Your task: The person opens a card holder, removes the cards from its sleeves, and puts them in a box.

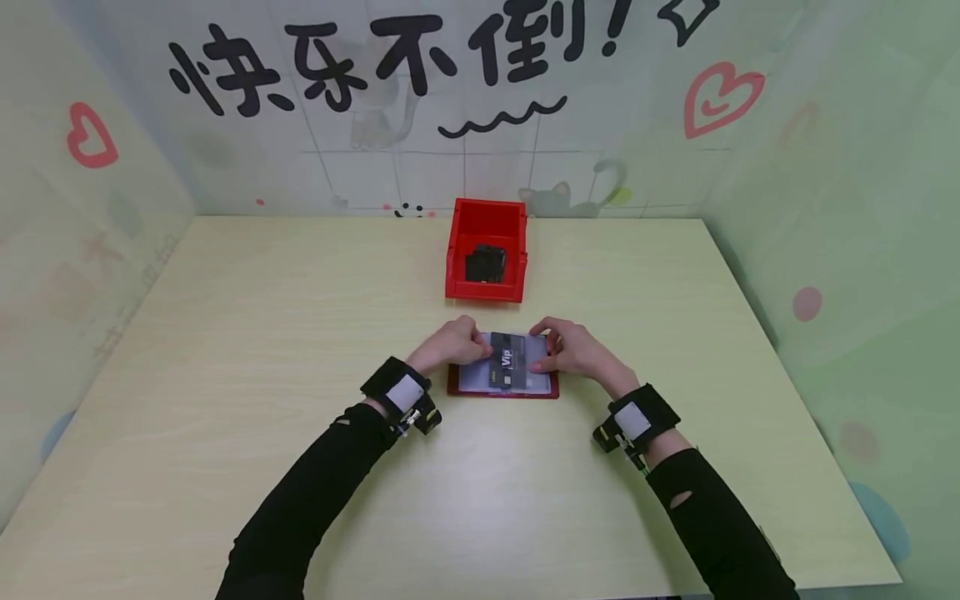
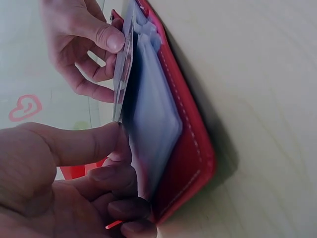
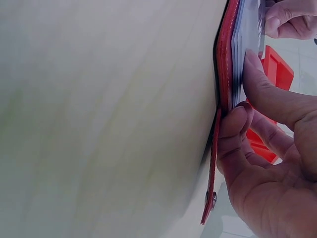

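A red card holder (image 1: 555, 393) with clear plastic sleeves (image 2: 156, 119) lies open on the table, a strap with a metal snap (image 3: 212, 198) at its side. Over the sleeves is a dark grey card (image 1: 507, 360) marked "Vip". My left hand (image 1: 454, 342) pinches the card's left edge between thumb and fingers. At the holder's right side, my right hand (image 1: 573, 348) grips the stacked sleeves and edge, its thumb on top in the right wrist view. Whether the card is partly inside a sleeve, I cannot tell.
Behind the card holder stands a red bin (image 1: 486, 292) with several black items (image 1: 485, 263) in it. The pale wooden table (image 1: 300, 317) is bounded by printed panels at the back and both sides.
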The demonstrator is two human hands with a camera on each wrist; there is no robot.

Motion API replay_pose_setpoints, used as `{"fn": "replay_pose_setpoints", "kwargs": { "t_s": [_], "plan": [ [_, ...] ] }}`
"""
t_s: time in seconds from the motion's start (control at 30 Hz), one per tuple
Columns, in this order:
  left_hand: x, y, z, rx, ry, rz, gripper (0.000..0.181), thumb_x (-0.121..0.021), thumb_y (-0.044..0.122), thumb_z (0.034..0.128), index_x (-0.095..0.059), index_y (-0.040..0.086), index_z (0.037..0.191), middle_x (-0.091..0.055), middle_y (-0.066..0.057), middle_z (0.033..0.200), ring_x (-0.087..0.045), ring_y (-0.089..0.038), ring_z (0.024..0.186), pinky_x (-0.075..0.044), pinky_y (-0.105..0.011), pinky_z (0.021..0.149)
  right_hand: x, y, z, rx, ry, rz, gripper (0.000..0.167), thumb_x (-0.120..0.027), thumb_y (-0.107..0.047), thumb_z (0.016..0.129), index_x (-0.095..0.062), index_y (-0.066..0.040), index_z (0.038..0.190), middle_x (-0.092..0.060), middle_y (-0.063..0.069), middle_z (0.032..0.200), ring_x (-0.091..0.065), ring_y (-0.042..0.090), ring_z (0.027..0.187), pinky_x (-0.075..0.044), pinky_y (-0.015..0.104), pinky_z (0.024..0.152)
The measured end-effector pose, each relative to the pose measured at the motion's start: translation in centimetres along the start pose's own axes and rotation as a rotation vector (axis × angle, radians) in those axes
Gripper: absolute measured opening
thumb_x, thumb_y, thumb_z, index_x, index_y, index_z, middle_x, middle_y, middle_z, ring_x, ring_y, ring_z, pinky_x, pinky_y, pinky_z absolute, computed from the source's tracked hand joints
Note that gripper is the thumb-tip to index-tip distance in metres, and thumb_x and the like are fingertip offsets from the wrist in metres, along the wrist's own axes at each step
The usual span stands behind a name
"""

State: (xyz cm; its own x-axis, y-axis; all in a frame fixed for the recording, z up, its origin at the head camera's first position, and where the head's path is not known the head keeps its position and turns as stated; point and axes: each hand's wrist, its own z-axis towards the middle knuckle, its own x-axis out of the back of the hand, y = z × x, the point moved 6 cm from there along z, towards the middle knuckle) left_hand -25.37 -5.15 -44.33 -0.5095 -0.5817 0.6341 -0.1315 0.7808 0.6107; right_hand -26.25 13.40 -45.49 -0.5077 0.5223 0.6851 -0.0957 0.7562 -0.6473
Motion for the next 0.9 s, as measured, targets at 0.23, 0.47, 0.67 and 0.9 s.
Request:
{"fn": "replay_pose_setpoints", "kwargs": {
  "t_s": [0.23, 0.47, 0.67, 0.9],
  "plan": [
    [0.6, -0.7, -0.2, -0.015, -0.006, -0.012, 0.028, -0.062, 0.022, 0.0992, -0.062, -0.004, 0.111, -0.056, -0.011, 0.093, -0.053, -0.021, 0.089, -0.038, -0.026, 0.069, 0.0, 0.0, 0.0, -0.005, -0.004, 0.008, 0.056, -0.08, -0.02, 0.086, -0.054, -0.008, 0.135, -0.054, 0.011, 0.097, -0.052, 0.024, 0.099, -0.042, 0.029, 0.075],
    [1.4, -1.4, -0.2, -0.03, -0.014, -0.045, 0.029, -0.06, 0.022, 0.1004, -0.071, -0.003, 0.109, -0.054, -0.007, 0.087, -0.049, -0.018, 0.083, -0.036, -0.025, 0.066, 0.1, -0.1, 0.0, 0.001, -0.012, 0.014, 0.056, -0.079, -0.019, 0.087, -0.054, -0.007, 0.136, -0.054, 0.011, 0.096, -0.052, 0.024, 0.099, -0.042, 0.029, 0.075],
    [1.4, -1.5, -0.2, -0.044, -0.009, -0.162, 0.029, -0.057, 0.017, 0.1012, -0.073, -0.006, 0.11, -0.072, -0.014, 0.091, -0.066, -0.014, 0.073, -0.056, -0.022, 0.067, 0.1, -0.2, -0.1, 0.006, -0.015, 0.014, 0.055, -0.079, -0.018, 0.087, -0.054, -0.007, 0.135, -0.053, 0.01, 0.094, -0.052, 0.023, 0.097, -0.041, 0.028, 0.074],
    [0.7, -1.2, 0.2, -0.003, 0.037, -0.292, 0.033, -0.066, 0.022, 0.0978, -0.07, -0.003, 0.12, -0.073, -0.019, 0.109, -0.074, -0.019, 0.078, -0.06, -0.024, 0.07, 0.0, 0.0, 0.0, 0.007, -0.015, 0.02, 0.055, -0.079, -0.018, 0.087, -0.054, -0.007, 0.135, -0.052, 0.01, 0.093, -0.052, 0.023, 0.096, -0.041, 0.028, 0.073]
  ]
}}
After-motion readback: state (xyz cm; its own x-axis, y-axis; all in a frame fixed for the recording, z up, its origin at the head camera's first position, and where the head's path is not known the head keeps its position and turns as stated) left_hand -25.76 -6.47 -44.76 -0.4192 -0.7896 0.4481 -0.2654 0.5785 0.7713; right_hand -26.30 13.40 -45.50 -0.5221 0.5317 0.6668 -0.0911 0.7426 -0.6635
